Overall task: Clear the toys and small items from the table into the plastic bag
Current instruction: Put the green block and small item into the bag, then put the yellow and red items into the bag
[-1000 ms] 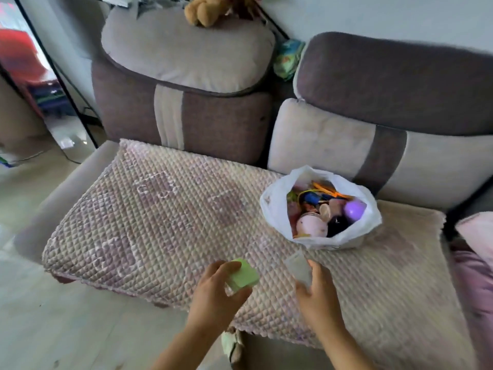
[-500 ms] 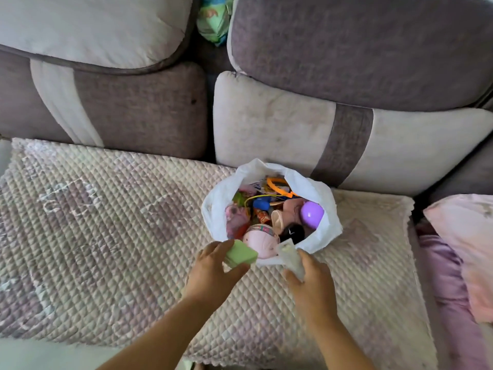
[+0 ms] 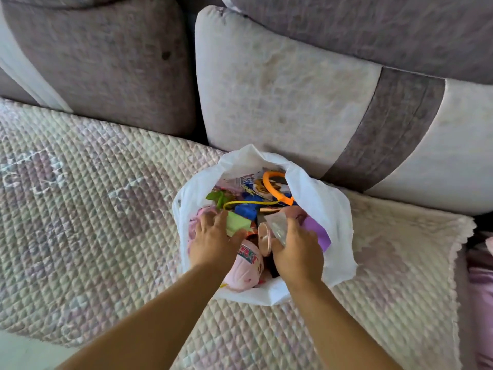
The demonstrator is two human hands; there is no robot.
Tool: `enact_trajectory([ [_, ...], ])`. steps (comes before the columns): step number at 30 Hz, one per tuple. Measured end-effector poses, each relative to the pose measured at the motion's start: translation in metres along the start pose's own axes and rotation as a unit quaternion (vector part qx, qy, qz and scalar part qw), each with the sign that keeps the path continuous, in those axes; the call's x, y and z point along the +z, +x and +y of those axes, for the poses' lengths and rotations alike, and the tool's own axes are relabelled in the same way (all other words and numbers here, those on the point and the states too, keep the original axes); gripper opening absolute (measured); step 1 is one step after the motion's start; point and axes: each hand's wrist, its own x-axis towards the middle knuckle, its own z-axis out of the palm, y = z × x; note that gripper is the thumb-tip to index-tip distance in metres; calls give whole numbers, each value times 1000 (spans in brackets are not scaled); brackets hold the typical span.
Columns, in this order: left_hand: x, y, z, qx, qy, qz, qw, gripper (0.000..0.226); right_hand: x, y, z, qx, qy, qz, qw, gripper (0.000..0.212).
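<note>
A white plastic bag (image 3: 324, 209) stands open on the quilted sofa seat, full of toys: an orange ring (image 3: 269, 185), blue pieces, a pink ball (image 3: 246, 271) with letters on it, and a purple piece (image 3: 316, 232). Both my hands are inside the bag's mouth. My left hand (image 3: 212, 239) holds a light green block (image 3: 236, 222) between thumb and fingers. My right hand (image 3: 294, 248) grips a small clear plastic piece (image 3: 277, 225) just over the toys.
The bag sits against grey and cream sofa back cushions (image 3: 280, 84). A quilted pink-and-cream cover (image 3: 88, 209) spreads over the seat on the left and in front. A pink cushion edge (image 3: 482, 276) shows at the far right.
Both hands moved forward from the seat's front edge into the bag's mouth, carrying the green block and the clear piece. The view came closer to the bag.
</note>
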Motion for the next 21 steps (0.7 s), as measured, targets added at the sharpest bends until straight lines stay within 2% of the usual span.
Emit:
enact_trajectory([
  [6,4,-10,-2,19,2,1,1000,60,5,-2,3,-25,-9,12,1000,52],
  [11,-20,-44,-21,9,-79,22,997,42,-11,-23,-6,-53,56,6,997,27],
  [15,-45,-78,-51,-38,-152,44,987,28,-17,-51,-24,-112,103,-54,987,28],
  [18,-61,-112,-85,-79,-165,54,982,24,-18,-80,-47,-175,85,-85,977,24],
  [21,-71,-153,-122,-101,-152,55,982,23,-16,-113,-72,-256,58,-128,956,29],
])
